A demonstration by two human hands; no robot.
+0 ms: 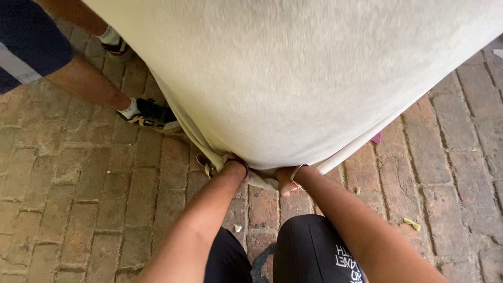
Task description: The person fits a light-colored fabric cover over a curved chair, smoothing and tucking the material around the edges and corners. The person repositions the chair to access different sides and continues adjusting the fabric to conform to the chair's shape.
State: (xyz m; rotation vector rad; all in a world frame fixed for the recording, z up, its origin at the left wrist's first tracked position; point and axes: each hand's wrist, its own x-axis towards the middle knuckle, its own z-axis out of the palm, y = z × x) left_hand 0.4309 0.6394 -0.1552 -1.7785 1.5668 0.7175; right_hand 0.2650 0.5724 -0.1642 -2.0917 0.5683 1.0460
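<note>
I am crouching on a brick floor and both my arms reach forward, under the low edge of a big cream-white canvas cover that fills most of what I see. My left hand goes in below the hem, where the cloth makes a loose fold with a small strap loop just beside my wrist. My right hand is next to it, near the lower end of a white pole that comes out slanted from under the cloth. The fingers of both hands are hidden behind the fabric, so I cannot tell if either grip is spread, pressed together or pinching something; only the wrists and a part of the right hand show.

The cover already lies stretched and smooth over its frame, and its corner hangs down right at my hands. I judge that the large work of pulling the cloth over is done, and what is left is the small work at this corner, near the pole and the strap. How much of that is finished, I cannot see.

Another person stands to the left, with a dark sneaker touching the edge of the cover. A small yellow scrap lies on the bricks to the right.
</note>
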